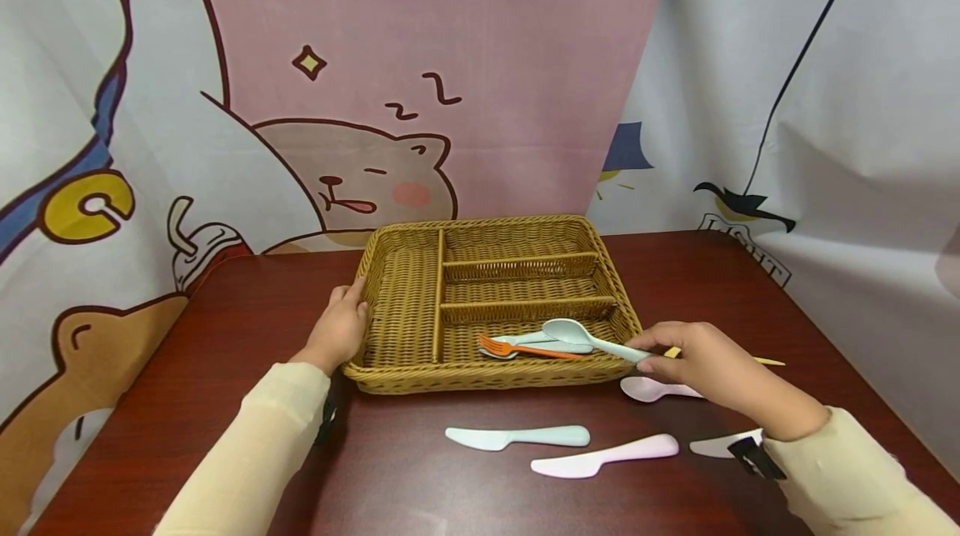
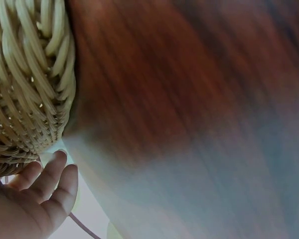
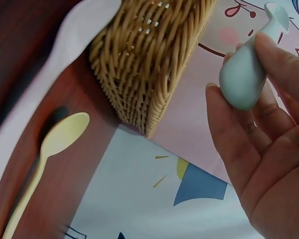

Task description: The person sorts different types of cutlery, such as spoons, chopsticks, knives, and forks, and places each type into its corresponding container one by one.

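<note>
My right hand [image 1: 701, 365] pinches the handle of a pale mint spoon [image 1: 567, 331] between thumb and fingers. The spoon's bowl is over the front right compartment of a wicker basket [image 1: 480, 379]. In the right wrist view, the rounded handle end [image 3: 241, 82] pokes out between the fingers. My left hand [image 1: 340, 328] rests against the basket's left rim; in the left wrist view its loosely extended fingers [image 2: 50, 174] lie beside the woven wall [image 2: 32, 89]. Below the held spoon, an orange fork [image 1: 525, 348] and pale mint cutlery [image 1: 577, 348] lie in that compartment.
In front of the basket lie a mint knife [image 1: 517, 437] and a pink knife [image 1: 603, 457]. Near my right hand are a pink spoon [image 1: 645, 388], a whitish knife [image 1: 712, 446] and a yellow spoon [image 3: 65, 133]. A printed cloth [image 1: 525, 77] hangs behind the table.
</note>
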